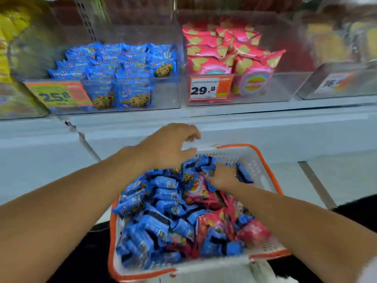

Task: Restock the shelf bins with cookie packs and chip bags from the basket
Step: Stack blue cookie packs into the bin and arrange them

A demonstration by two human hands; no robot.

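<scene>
One white basket (263, 160) with orange rim, heaped with many blue cookie packs (163, 203) and several pink chip bags (220, 221), left hand (169, 146) hovering, fingers loosely curled, empty, right hand (222, 177) pinching a blue pack, two stocked clear bins (167, 92) on pale shelf (244, 127).

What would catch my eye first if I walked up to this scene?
Probably the white basket with its orange rim, low in the middle, heaped with blue cookie packs and pink chip bags. Both hands reach over it: the left hand hovers above, the right hand touches the pile. Above, two clear shelf bins hold matching blue packs and pink bags.
</scene>
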